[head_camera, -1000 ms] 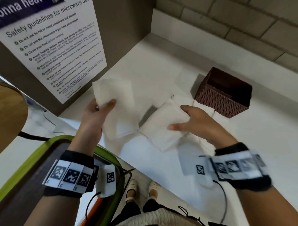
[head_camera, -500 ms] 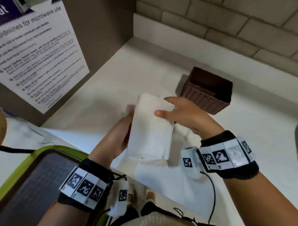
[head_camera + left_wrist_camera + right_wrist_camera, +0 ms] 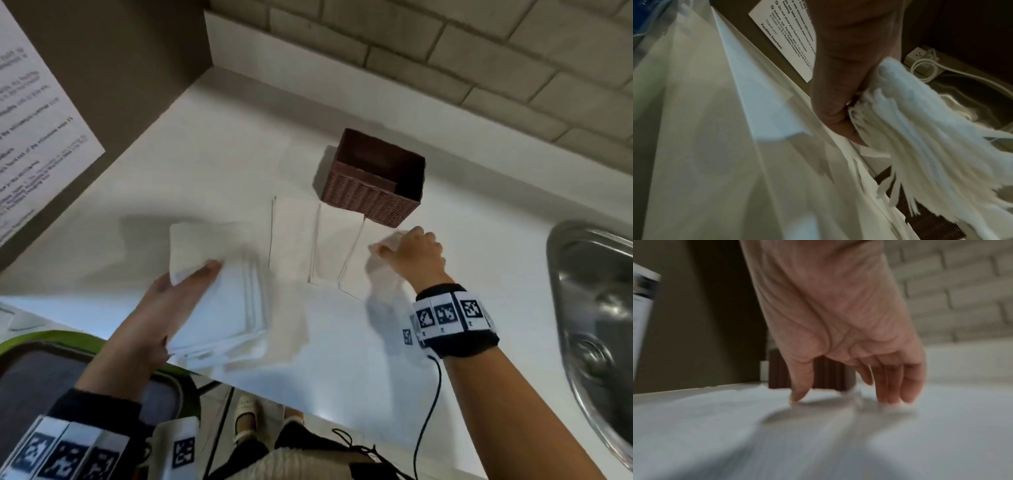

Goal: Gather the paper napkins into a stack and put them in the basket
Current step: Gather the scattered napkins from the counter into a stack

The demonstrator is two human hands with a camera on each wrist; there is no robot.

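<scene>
The left hand gripped a stack of paper napkins whose edges fanned loosely over the white counter, with a printed notice, a wall socket and the brown woven basket behind.

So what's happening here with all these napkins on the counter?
A person is collecting paper napkins from a white counter. The left hand grips a stack of napkins gathered so far. The right hand reaches down with fingertips on another napkin lying in front of the brown woven basket. A few more napkins lie flat between the hands. No napkins show in the visible part of the basket.
</scene>
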